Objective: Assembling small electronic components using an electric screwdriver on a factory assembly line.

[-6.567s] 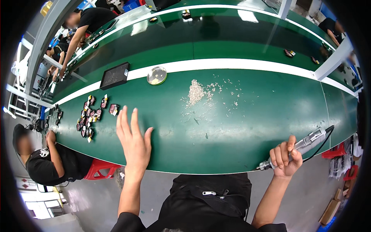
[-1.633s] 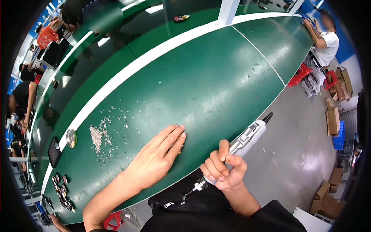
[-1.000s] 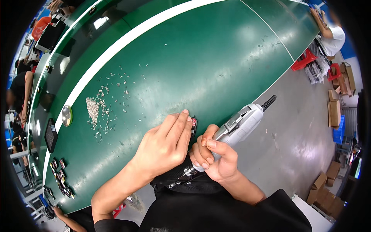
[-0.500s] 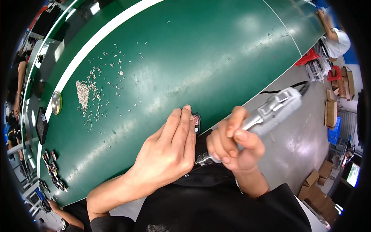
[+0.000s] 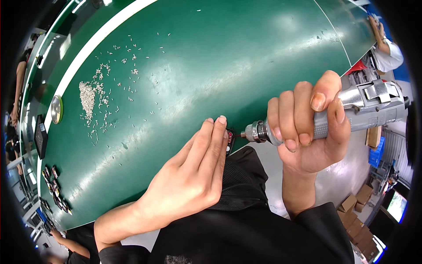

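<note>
At the near edge of the green desk (image 5: 211, 66), my left hand (image 5: 193, 176) lay flat with fingers together, its fingertips (image 5: 218, 125) pressing a small dark part (image 5: 229, 140) against the desk's rim. My right hand (image 5: 307, 127) was clamped around the grey electric screwdriver (image 5: 351, 110), which lay nearly level, its metal chuck pointing toward nine o'clock and its thin bit meeting the small dark part. The part sat just right of my left fingertips, between the two hands, mostly hidden by my fingers.

Toward ten o'clock from my hands, a heap of small pale screws (image 5: 88, 94) lay on the desk, with loose ones scattered around it. At nine o'clock stood a round metal dish (image 5: 56, 109), a black tray (image 5: 40, 135) just below it, and a cluster of small dark parts (image 5: 55, 189) toward eight o'clock. Another person in a white sleeve (image 5: 389, 46) worked at two o'clock, well apart from me.
</note>
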